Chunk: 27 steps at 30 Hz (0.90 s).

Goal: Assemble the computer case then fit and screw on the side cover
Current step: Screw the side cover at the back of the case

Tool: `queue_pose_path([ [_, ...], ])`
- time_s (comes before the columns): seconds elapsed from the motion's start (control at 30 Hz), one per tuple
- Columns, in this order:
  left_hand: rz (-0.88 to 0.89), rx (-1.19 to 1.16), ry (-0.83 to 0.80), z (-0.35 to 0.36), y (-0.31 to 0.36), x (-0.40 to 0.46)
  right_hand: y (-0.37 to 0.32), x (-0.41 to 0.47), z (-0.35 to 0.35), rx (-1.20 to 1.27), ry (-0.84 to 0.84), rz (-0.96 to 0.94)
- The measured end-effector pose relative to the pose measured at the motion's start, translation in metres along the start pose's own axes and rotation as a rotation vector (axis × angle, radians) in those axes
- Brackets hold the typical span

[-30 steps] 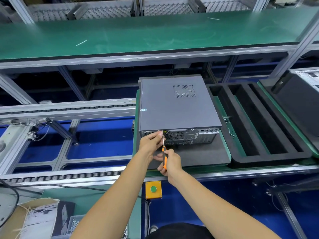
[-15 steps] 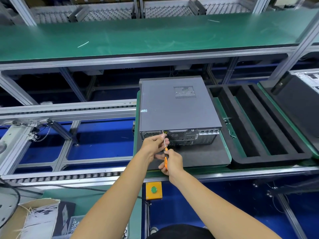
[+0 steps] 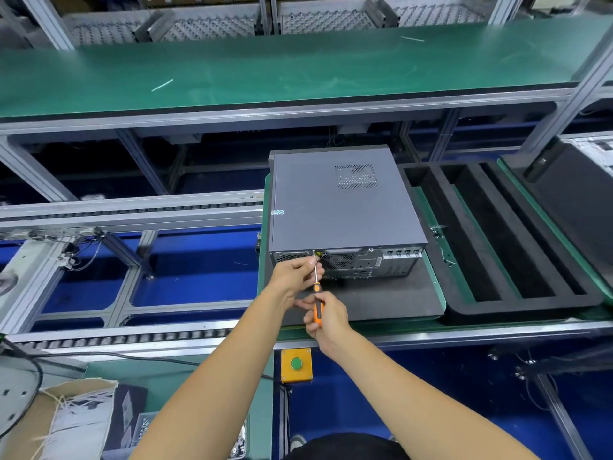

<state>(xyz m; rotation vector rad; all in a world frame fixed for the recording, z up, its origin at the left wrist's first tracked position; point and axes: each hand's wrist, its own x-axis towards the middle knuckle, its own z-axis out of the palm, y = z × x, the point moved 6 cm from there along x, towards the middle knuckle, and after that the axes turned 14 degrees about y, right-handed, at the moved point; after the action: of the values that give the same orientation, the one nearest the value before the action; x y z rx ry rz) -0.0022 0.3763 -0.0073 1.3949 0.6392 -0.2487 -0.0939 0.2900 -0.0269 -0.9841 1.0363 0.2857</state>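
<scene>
Orange-handled screwdriver (image 3: 317, 302) gripped by right hand (image 3: 326, 318), tip toward case (image 3: 345, 207) rear (cover on); left hand (image 3: 295, 273) pinching shaft

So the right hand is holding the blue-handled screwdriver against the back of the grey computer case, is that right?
Not quite: the head view shows the screwdriver handle is orange and black, not blue. The right hand does hold it against the back of the grey computer case.

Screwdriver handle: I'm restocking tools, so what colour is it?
Orange with black, on the screwdriver in the head view.
</scene>
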Motion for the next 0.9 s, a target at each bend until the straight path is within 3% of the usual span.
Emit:
queue_pose_path([
  [0.1, -0.002, -0.024, 0.012, 0.001, 0.006, 0.001, -0.001, 0.000, 0.001, -0.056, 0.013, -0.031],
  [0.27, 0.009, -0.056, 0.055, 0.002, 0.007, 0.000, -0.009, 0.000, -0.009, -0.147, 0.114, -0.279],
  [0.37, -0.016, -0.073, 0.067, -0.001, 0.002, 0.001, -0.010, 0.000, -0.006, -0.121, 0.089, -0.236],
  [0.5, -0.037, -0.100, 0.052, 0.001, 0.003, -0.001, -0.013, 0.001, -0.001, -0.330, 0.087, -0.297],
  [0.8, 0.021, -0.165, 0.229, -0.003, 0.007, -0.002, -0.017, 0.000, -0.008, -0.257, 0.221, -0.450],
  [0.9, 0.020, -0.182, 0.219, -0.003, 0.003, -0.001, -0.017, 0.004, -0.011, -0.179, 0.236, -0.362],
])
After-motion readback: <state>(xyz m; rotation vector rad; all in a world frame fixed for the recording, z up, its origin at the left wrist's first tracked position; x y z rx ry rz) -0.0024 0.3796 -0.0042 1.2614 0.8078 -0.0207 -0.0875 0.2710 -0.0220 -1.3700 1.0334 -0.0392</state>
